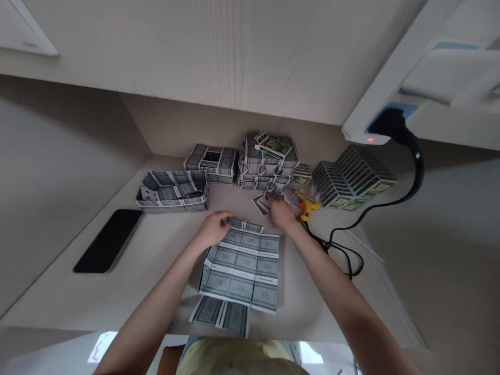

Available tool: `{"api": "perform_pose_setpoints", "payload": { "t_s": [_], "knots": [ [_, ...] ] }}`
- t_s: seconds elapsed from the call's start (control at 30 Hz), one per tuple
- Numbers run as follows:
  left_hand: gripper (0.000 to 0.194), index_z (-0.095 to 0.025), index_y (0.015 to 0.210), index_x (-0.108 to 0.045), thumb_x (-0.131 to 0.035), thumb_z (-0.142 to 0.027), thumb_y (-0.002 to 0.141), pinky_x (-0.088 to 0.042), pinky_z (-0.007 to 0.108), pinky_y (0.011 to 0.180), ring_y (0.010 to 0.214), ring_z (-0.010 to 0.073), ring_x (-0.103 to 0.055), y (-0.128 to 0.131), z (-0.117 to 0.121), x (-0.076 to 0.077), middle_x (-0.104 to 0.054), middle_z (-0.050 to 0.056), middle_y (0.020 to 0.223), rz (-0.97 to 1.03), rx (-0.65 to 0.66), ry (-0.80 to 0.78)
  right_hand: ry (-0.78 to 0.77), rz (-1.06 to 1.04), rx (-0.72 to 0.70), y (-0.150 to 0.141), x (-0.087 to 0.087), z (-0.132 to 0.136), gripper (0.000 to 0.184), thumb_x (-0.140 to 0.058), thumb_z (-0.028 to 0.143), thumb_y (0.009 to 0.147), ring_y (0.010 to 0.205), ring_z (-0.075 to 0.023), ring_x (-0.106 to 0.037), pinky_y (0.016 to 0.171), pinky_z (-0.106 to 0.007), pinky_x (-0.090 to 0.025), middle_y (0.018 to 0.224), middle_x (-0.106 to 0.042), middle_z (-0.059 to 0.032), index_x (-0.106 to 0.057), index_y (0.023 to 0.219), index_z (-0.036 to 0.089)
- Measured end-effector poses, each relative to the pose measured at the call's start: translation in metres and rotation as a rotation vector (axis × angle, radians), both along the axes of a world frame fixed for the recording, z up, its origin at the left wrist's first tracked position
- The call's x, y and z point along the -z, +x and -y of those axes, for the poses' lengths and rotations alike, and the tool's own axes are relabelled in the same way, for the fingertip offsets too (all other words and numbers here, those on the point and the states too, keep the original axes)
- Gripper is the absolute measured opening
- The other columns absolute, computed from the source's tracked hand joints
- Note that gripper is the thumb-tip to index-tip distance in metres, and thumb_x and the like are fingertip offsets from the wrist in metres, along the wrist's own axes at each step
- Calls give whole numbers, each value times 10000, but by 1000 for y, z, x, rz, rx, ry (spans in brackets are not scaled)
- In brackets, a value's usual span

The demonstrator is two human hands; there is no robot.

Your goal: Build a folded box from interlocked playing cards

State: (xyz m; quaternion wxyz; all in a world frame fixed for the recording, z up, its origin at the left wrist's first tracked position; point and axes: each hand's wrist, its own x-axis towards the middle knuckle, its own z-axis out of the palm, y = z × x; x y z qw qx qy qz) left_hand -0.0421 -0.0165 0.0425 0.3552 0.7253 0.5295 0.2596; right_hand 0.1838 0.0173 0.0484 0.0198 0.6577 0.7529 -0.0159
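Card panel (242, 265) on the surface (164, 260), left hand (213, 229) at its far edge

Through the head camera I see the panel of joined playing cards lying flat in front of the person, its patterned backs upward. At its far side stands a narrow card strip (248, 226), and the left hand has its thumb and fingers closed around the left end of this strip. The hand is half curled, and its fingers hide that end from me.

The right hand (282, 212) is beyond the panel's far right corner, with the fingers bent downward over some loose cards (261, 204). It touches the darkest of them, but the fingertips are partly hidden, so I am not able to say if it grips this card or only presses on it. Just to the right of this hand lies a yellow glue gun (309, 207); near its front there is something transparent, which I cannot make out well.

A smaller card piece (207, 311) is partly covered by the near edge of the panel. Both forearms are cut off by the lower border. The small print on the card packs (351, 179) at the far right is too blurred for me to read.
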Motion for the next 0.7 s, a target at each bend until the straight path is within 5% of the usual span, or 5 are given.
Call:
{"api": "perform_pose_setpoints", "payload": {
  "t_s": [0.33,0.7],
  "knots": [
    [328,-149,930,-641,-494,-234,648,-401,301,853,919,190,-576,-11,-7,8,-653,36,980,385,-141,-203,-2,27,-85,-1,-4,7,273,-420,125,793,944,-250,-564,767,-322,-413,1007,-603,-180,-530,1041,101],
    [334,-160,941,-639,-499,-275,659,-421,289,793,888,191,-581,-13,-5,10,-658,30,961,331,-135,-170,51,-25,2,6,6,10,256,-394,152,815,912,-230,-561,745,-300,-408,992,-596,-162,-508,1038,98]
  ]
}}
